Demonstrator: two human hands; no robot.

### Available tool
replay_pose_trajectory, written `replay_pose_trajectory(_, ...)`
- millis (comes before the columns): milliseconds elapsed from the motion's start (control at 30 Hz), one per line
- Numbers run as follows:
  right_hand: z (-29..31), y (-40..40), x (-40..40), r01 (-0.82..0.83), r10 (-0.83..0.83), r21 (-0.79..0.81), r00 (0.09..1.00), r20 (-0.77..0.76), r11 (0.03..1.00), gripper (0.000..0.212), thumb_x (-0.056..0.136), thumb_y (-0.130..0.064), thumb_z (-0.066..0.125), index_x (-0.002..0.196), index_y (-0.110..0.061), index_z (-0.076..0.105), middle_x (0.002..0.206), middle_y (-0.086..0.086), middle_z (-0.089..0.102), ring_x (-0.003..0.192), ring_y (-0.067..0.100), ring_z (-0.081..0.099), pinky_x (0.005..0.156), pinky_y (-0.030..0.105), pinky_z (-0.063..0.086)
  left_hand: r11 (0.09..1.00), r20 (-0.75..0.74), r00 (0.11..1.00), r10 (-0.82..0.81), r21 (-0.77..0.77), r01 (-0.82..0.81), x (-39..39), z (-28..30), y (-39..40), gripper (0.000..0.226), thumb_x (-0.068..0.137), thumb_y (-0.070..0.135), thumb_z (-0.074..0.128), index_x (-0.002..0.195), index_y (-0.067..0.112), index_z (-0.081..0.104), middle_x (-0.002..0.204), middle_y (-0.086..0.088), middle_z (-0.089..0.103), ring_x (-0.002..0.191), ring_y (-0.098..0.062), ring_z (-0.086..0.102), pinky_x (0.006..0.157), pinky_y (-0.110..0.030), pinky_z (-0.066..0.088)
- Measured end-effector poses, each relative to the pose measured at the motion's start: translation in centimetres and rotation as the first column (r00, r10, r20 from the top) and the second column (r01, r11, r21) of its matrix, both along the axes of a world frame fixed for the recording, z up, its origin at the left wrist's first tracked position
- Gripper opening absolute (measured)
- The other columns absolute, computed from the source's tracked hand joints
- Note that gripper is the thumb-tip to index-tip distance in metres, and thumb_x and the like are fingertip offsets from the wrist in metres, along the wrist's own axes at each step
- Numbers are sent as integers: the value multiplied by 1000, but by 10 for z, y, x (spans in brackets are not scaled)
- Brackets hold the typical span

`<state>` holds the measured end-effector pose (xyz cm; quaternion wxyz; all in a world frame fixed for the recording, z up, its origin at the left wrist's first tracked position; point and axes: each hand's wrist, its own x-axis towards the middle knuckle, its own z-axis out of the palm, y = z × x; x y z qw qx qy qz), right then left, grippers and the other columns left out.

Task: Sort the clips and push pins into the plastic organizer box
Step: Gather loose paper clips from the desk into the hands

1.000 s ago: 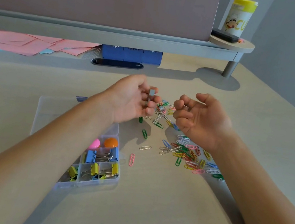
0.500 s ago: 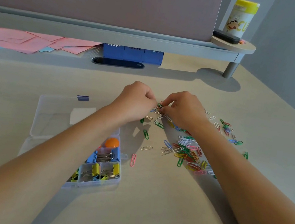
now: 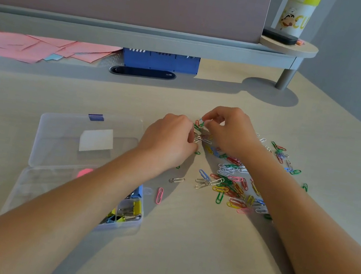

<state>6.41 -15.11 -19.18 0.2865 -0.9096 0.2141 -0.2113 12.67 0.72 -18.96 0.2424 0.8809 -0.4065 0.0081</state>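
Note:
Colourful paper clips [image 3: 231,187] lie scattered on the desk right of centre. A small tangle of clips [image 3: 199,138] sits between my two hands. My left hand [image 3: 169,142] has its fingers curled round the silver clips of this tangle. Just above it, my right hand [image 3: 228,131] pinches a few red, green and blue clips. The clear plastic organizer box [image 3: 66,136] lies open at the left, its lid flat on the desk. My left forearm hides much of its base. Yellow and blue binder clips [image 3: 130,212] and a pink round piece [image 3: 85,172] show in its compartments.
A single pink clip [image 3: 159,195] and a silver clip [image 3: 176,179] lie apart near the box. Pink papers [image 3: 33,48], a blue box [image 3: 160,60] and a black device [image 3: 142,72] sit under the grey shelf. A yellow-lidded canister [image 3: 295,12] stands on its round end.
Both hands came down from above the desk to the tangle of clips. My right hand has since risen slightly with clips pinched in it.

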Motion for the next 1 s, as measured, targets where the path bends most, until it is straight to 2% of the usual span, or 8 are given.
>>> replay_pose_trajectory(67,1,-2,0,27,-28,36,999,15,999,16,94,-18,59,97,-19,74,89,-1,70,88,18,63,76,33,51,1000,2,1000,-12,-4,12,0,0,0,5,83,29,70,85,24,68,88,-1,65,82,-25,62,64,-33,48)
replay_pose_trajectory(300,5,-7,-2,140,-156,274,987,36,951,29,97,-5,40,102,-11,68,90,5,72,59,6,53,47,16,40,995,-1,995,-95,-12,95,-4,0,1,7,84,17,66,87,24,66,91,-1,65,85,-27,61,71,-40,54)
replay_pose_trajectory(467,10,-3,2,130,-147,274,988,43,953,42,96,-6,34,82,-14,73,71,1,60,61,15,50,55,27,38,992,-133,990,-51,-122,34,1,6,1,8,81,16,71,80,23,67,80,5,65,75,-19,63,64,-33,53)
replay_pose_trajectory(567,13,-3,8,165,-177,194,983,45,967,34,95,-16,42,87,-8,74,66,2,63,57,18,51,55,29,41,973,-305,951,-45,-227,-26,4,13,3,10,81,13,75,78,21,68,73,6,65,67,-13,63,55,-22,45)
replay_pose_trajectory(700,15,-5,21,184,-187,-47,980,-75,982,24,92,-33,63,95,-15,77,88,1,70,83,23,64,69,30,47,931,-481,876,-40,-335,-141,10,21,5,11,86,13,68,92,20,73,79,1,69,68,-12,62,56,-23,43)
replay_pose_trajectory(767,13,-5,28,164,-176,-90,973,-151,982,18,87,-34,69,94,-20,79,84,-2,69,83,21,64,68,28,46,882,-615,786,-61,-401,-246,13,23,6,14,87,10,61,92,9,75,74,-1,65,54,-13,52,51,-23,38)
replay_pose_trajectory(833,11,-3,34,169,-189,-123,966,-179,978,14,85,-34,73,91,-23,80,85,-3,69,85,20,64,69,29,48,789,-778,613,-136,-460,-408,17,27,6,15,87,7,56,88,-2,67,71,-6,55,48,-15,39,49,-24,31)
replay_pose_trajectory(1000,7,-4,43,170,-196,-139,960,-199,976,12,87,-35,74,89,-23,76,85,-2,67,82,21,64,66,28,44,645,-918,186,-351,-381,-662,23,38,9,16,87,2,38,82,6,53,68,-8,46,47,-15,33,44,-23,27)
